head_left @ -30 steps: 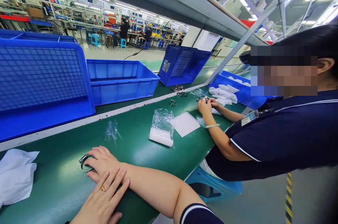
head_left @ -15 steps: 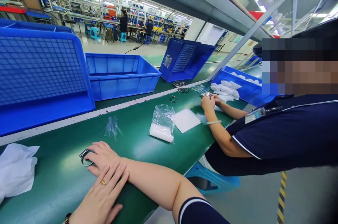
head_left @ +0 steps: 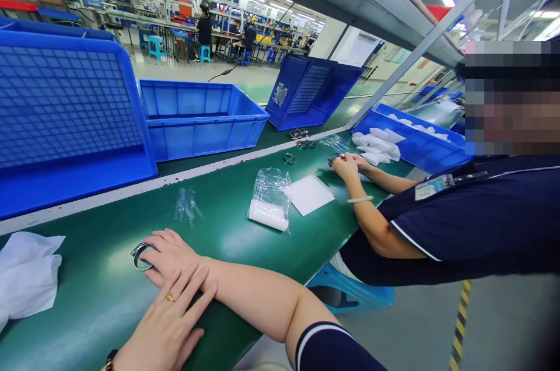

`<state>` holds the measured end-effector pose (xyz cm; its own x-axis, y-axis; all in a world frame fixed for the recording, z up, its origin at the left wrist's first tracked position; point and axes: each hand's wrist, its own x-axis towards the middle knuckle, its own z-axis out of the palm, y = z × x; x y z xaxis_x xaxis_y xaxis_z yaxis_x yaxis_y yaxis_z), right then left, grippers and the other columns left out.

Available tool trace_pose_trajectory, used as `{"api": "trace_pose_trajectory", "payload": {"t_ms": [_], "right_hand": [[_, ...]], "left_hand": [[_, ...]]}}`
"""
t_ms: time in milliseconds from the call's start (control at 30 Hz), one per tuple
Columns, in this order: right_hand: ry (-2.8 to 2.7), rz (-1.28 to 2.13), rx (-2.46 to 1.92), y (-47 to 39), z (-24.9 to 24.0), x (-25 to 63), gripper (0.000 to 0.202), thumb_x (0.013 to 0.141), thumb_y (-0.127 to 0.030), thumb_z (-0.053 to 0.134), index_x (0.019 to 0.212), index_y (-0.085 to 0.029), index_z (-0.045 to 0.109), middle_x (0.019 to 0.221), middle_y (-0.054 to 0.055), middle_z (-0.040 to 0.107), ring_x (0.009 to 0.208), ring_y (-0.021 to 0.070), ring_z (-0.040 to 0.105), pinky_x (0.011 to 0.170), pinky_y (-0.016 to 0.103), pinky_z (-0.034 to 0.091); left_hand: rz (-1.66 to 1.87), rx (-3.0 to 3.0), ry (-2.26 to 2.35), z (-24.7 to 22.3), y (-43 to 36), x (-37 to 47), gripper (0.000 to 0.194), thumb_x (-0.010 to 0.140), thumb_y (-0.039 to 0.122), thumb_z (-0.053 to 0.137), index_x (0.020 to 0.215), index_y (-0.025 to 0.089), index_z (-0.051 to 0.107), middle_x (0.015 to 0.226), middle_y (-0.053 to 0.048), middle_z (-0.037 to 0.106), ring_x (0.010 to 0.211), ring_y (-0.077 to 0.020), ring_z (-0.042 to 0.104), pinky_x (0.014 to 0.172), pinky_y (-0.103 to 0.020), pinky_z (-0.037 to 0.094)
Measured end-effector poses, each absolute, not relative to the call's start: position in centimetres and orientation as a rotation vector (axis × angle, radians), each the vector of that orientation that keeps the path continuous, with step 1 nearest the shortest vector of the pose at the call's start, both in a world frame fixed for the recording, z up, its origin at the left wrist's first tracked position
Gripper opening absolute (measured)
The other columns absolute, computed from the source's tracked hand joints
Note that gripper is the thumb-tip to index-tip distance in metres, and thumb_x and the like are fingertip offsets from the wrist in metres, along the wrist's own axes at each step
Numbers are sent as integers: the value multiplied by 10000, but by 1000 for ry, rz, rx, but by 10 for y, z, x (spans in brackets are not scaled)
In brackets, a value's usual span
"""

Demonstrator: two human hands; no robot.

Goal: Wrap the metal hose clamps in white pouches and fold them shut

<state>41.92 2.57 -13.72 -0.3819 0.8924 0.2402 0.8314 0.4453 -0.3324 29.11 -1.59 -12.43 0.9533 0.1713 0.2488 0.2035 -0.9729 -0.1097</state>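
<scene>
My right hand (head_left: pixel 172 254) is low over the green tabletop (head_left: pixel 223 242), with its fingers hooked round the edge of a shiny metal ring clamp (head_left: pixel 139 256) that stands at its fingertips. Across my right wrist lies my left hand (head_left: pixel 175 307), palm down, fingers outstretched and slightly apart, with a gold ring on one finger and nothing held. Crumpled white wrapping (head_left: pixel 30 277) is at the left. Beyond my hands are small clear plastic strips (head_left: pixel 186 206), a clear bag holding a white roll (head_left: pixel 269 213) and a white sheet (head_left: pixel 312 194).
Blue crates (head_left: pixel 201 135) line the far edge. On the right a co-worker (head_left: pixel 476 219) handles a small metal part, near white bundles (head_left: pixel 378 144) and another blue crate (head_left: pixel 405 146). Several metal rings (head_left: pixel 299 133) lie near the back rail. A blue stool (head_left: pixel 354 295) is below.
The camera view has shifted slightly. My hands and the metal ring clamp hold almost the same place. The co-worker's hands have turned the metal part.
</scene>
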Motion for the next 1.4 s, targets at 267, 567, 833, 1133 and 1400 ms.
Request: {"api": "trace_pose_trajectory", "payload": {"t_ms": [267, 567, 833, 1133, 1400], "right_hand": [[-2315, 219, -1449, 27, -140, 419, 286, 847, -365, 538, 1085, -208, 541, 1279, 35, 454, 1257, 219, 310, 1069, 378, 238], [-2315, 221, -1446, 27, -140, 420, 290, 842, -375, 546, 1082, -213, 544, 1270, 31, 464, 1258, 216, 309, 1074, 370, 234], [-2311, 251, -1447, 26, -138, 421, 282, 852, -364, 533, 1088, -209, 540, 1275, 42, 457, 1269, 212, 292, 1075, 370, 233], [-2314, 239, -1446, 27, -143, 420, 304, 846, -369, 541, 1103, -207, 535, 1289, 35, 444, 1265, 226, 295, 1073, 386, 240], [-2302, 280, -1440, 26, -142, 420, 285, 852, -358, 541, 1095, -210, 532, 1294, 38, 446, 1286, 214, 271, 1073, 392, 241]], "left_hand": [[-320, -3013, -273, -121, -16, 289, 656, 801, 166, 501, 1403, 290, 271, 1488, -75, 230, 1319, -284, 301, 1014, -450, 375], [-445, -3055, -299, -118, -16, 292, 579, 809, 223, 536, 1356, 310, 367, 1453, -41, 322, 1295, -245, 351, 1079, -401, 279], [-400, -2979, -290, -127, -16, 291, 615, 794, 224, 523, 1380, 218, 338, 1461, -55, 307, 1324, -250, 295, 1109, -388, 184], [-391, -3075, -259, -122, -13, 292, 651, 784, 158, 520, 1375, 338, 313, 1484, -64, 246, 1293, -279, 352, 1039, -443, 304], [-377, -3018, -292, -126, -15, 290, 627, 798, 243, 538, 1386, 240, 321, 1473, -51, 279, 1325, -255, 292, 1102, -398, 209]]}}
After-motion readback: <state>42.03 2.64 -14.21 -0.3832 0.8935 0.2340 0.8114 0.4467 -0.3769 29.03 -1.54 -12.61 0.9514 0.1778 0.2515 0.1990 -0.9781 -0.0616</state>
